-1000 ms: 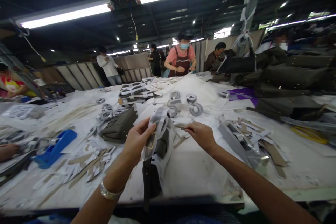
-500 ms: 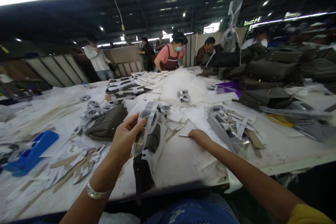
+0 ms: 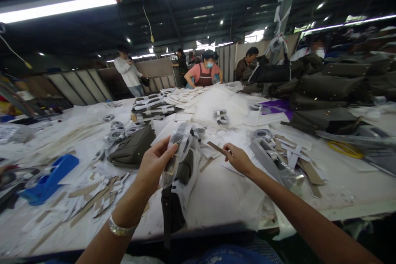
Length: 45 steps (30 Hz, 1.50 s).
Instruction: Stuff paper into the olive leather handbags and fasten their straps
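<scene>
My left hand is closed on a dark bag strap wrapped in clear plastic, held upright over the table. The dark bag it belongs to hangs over the table's front edge. My right hand pinches a thin brown strip and holds it just above the white table. A grey tape dispenser lies right of that hand.
A blue tape dispenser sits at the left, beside scattered card strips. An olive bag lies behind my left hand. Tape rolls, white sheets and stacked dark bags cover the far table. Several people work beyond.
My right hand has lifted off the table with a thin brown strip pinched in its fingers. The left hand keeps hold of the wrapped strap. The camera shifted slightly.
</scene>
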Each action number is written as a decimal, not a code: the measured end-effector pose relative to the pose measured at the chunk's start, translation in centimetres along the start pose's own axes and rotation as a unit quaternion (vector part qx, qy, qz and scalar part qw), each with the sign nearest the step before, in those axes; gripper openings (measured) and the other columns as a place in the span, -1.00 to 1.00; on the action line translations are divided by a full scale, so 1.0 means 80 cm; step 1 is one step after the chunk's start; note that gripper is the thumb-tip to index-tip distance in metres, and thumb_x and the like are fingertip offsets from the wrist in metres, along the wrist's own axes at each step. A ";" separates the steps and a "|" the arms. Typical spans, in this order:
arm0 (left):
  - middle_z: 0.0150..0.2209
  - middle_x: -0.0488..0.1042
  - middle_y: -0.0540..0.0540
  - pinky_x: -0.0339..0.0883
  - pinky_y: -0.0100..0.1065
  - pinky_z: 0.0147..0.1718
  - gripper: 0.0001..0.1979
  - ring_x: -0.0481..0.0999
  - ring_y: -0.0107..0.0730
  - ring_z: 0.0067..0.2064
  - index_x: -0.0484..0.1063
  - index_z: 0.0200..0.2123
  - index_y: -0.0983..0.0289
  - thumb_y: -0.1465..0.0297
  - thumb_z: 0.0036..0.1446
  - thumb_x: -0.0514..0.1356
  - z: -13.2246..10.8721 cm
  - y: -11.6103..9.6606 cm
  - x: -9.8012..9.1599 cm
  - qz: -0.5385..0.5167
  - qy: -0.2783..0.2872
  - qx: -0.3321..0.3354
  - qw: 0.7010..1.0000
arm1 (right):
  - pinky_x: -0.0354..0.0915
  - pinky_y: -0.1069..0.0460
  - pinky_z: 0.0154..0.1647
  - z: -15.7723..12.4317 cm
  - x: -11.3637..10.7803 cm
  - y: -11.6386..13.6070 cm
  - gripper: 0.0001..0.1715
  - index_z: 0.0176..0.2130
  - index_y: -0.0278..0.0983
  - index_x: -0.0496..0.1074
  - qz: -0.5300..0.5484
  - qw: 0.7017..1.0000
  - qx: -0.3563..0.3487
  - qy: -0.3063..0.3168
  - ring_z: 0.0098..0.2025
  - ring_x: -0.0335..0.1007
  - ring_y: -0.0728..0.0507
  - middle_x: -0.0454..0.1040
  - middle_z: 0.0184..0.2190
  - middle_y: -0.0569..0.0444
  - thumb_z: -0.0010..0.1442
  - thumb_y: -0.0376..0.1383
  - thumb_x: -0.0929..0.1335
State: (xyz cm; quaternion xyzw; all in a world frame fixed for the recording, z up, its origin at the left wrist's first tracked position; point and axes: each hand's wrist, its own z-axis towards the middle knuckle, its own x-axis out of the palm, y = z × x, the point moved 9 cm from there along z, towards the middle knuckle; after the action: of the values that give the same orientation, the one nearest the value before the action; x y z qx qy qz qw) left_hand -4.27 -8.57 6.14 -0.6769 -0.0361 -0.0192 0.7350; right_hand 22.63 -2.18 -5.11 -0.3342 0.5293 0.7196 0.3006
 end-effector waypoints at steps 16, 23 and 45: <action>-0.03 0.58 0.11 0.41 -0.31 -0.04 -0.41 0.56 -0.20 -0.03 0.42 0.13 0.21 0.20 0.04 0.37 0.001 -0.004 -0.003 0.025 0.008 0.008 1.000 | 0.32 0.09 -0.44 -0.028 -0.030 0.138 -0.67 -0.25 -0.31 0.51 0.392 0.914 -0.044 0.096 -0.42 0.44 -0.07 0.50 -0.48 0.07 0.17 -0.09 0.39; -0.02 0.58 0.14 0.42 -0.25 -0.03 -0.41 0.57 -0.16 -0.04 0.41 0.14 0.23 0.22 0.05 0.37 -0.002 -0.006 0.008 0.022 0.027 0.011 0.999 | 0.30 0.08 -0.45 -0.015 -0.028 0.153 -0.66 -0.22 -0.29 0.55 0.390 0.916 -0.049 0.076 -0.44 0.43 -0.08 0.49 -0.48 0.09 0.14 -0.08 0.41; 0.12 0.47 0.16 0.30 -0.15 0.16 -0.51 0.39 0.00 0.19 0.57 -0.05 0.21 0.13 -0.05 0.39 -0.007 -0.023 0.004 0.147 -0.016 0.092 0.985 | 0.30 -0.02 -0.07 -0.015 -0.007 0.212 -0.42 -0.24 -0.32 0.58 0.636 0.755 0.028 0.156 -0.18 0.43 -0.12 0.54 -0.29 0.01 -0.03 0.11 0.51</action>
State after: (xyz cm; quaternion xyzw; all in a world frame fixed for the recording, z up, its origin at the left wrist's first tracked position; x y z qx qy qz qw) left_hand -4.07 -9.30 7.97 -0.6041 0.0507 0.1029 0.7886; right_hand 9.79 -7.78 4.60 -0.0197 0.6796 0.6674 -0.3039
